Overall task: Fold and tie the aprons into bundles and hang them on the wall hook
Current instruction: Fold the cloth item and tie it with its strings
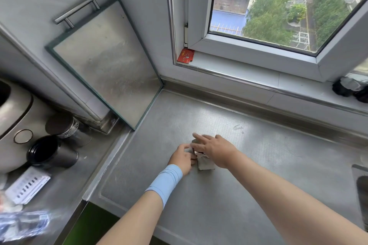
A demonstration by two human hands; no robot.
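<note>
Head: left hand (182,158), flat right hand (215,148) on bundle (206,164)

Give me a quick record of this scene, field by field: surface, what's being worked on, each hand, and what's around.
surface: steel counter under a window
item: small grey and white cloth bundle, lying on the counter
left hand: pinches the bundle's left edge; light blue wristband
right hand: lies over the bundle, fingers straight
against wall: metal board with a bar handle, leaning
window sill: red card in the corner
left of counter: black cup, metal canister
wall hook: not in view
</note>
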